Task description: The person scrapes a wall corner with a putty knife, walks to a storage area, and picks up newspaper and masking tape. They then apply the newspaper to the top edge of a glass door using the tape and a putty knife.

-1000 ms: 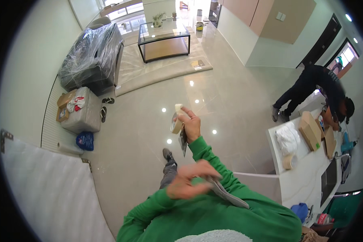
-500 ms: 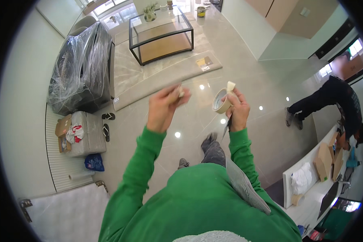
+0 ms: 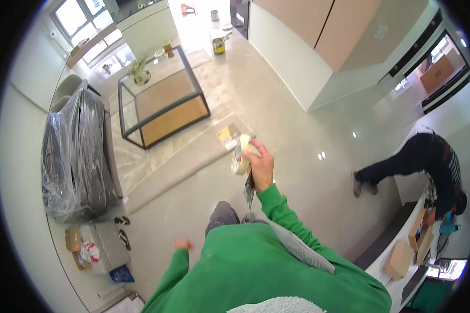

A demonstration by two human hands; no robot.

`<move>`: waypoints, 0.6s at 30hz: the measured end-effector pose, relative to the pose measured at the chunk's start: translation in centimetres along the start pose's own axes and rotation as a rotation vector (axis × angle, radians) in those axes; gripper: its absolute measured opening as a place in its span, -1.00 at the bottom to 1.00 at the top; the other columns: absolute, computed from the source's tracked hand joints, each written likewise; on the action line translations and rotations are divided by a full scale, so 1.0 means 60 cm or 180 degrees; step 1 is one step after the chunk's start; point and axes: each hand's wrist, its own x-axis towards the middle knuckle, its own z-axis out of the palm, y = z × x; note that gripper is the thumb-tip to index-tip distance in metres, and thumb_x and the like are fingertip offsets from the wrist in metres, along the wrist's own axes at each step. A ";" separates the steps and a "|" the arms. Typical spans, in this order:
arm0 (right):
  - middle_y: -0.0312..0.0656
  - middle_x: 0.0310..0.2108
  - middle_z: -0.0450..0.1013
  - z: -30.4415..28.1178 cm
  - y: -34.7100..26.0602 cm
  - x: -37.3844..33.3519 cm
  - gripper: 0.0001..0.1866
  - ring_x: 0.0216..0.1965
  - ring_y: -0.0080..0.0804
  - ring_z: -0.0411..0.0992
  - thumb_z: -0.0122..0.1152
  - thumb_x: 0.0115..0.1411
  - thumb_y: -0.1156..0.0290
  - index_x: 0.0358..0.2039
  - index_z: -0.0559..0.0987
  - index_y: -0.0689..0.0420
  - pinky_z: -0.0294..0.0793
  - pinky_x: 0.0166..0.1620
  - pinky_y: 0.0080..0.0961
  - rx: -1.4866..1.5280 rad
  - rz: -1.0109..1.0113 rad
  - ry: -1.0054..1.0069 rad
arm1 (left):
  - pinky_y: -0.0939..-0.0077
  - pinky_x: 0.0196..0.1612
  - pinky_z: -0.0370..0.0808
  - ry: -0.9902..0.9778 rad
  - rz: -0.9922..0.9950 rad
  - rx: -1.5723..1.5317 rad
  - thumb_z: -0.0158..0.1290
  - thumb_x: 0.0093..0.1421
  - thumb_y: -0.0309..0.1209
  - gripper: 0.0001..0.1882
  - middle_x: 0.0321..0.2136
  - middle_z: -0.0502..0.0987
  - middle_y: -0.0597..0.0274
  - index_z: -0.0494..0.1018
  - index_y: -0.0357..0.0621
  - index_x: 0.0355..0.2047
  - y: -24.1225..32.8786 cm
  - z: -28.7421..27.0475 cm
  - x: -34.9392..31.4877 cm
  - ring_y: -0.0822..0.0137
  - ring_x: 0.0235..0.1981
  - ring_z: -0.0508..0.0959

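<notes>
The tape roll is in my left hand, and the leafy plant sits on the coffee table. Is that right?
Not quite: the head view shows the tape roll in your right hand. The leafy plant does sit on the coffee table.

The tape (image 3: 241, 168) is presenting as a narrow, pale cream roll with a hollow core. It is being held clear in the air by the right fingers (image 3: 261, 150), which are gripping it along its right side. The ring is standing roughly on edge, its opening facing leftward. A short loose end (image 3: 245, 140) is sticking up above the roll, and the fingertips are touching its right side.

The tool (image 3: 249, 194) is hanging beneath the same hand, just below the tape. It is showing as flat and dark grey, narrowing toward the bottom and pointing downward. Its exact kind is remaining unclear.
</notes>
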 end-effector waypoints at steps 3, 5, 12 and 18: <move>-0.07 -0.44 0.53 -0.006 -0.012 0.154 -0.56 -0.48 -0.49 0.49 0.11 0.12 0.57 0.05 0.37 0.32 0.46 -0.44 -0.64 -0.0596 -0.0087 0.0051 | 0.18 -0.37 0.50 -0.1266 -0.1146 -0.1959 0.15 -0.09 -0.23 -0.93 -0.55 0.62 0.30 0.59 0.20 -0.63 0.028 0.002 -0.012 0.27 -0.46 0.61; -0.07 -0.44 0.53 -0.009 0.000 0.275 -0.57 -0.48 -0.47 0.49 0.13 0.11 0.58 0.03 0.38 0.33 0.47 -0.42 -0.60 -0.0245 -0.0025 0.0113 | 0.20 -0.37 0.50 -0.1484 -0.1563 -0.2541 0.14 -0.09 -0.24 -0.92 -0.56 0.61 0.30 0.58 0.19 -0.66 0.052 -0.042 0.052 0.26 -0.47 0.61; -0.09 -0.47 0.54 0.034 -0.120 0.643 -0.51 -0.47 -0.46 0.50 0.15 0.10 0.57 0.08 0.34 0.31 0.48 -0.37 -0.59 -0.0171 -0.0230 0.0165 | 0.27 -0.38 0.50 -0.1083 -0.1214 -0.3108 0.12 -0.13 -0.26 -0.87 -0.62 0.59 0.27 0.54 0.15 -0.76 0.094 -0.356 0.502 0.25 -0.51 0.60; -0.07 -0.48 0.52 0.023 -0.209 0.924 -0.51 -0.47 -0.45 0.49 0.13 0.07 0.58 0.06 0.35 0.31 0.47 -0.41 -0.59 -0.0037 -0.0254 0.0455 | 0.48 -0.54 0.41 0.1632 0.0689 -0.2991 -0.01 0.00 -0.32 -0.76 -0.77 0.49 0.23 0.55 -0.11 -0.69 0.096 -0.991 1.022 0.36 -0.70 0.48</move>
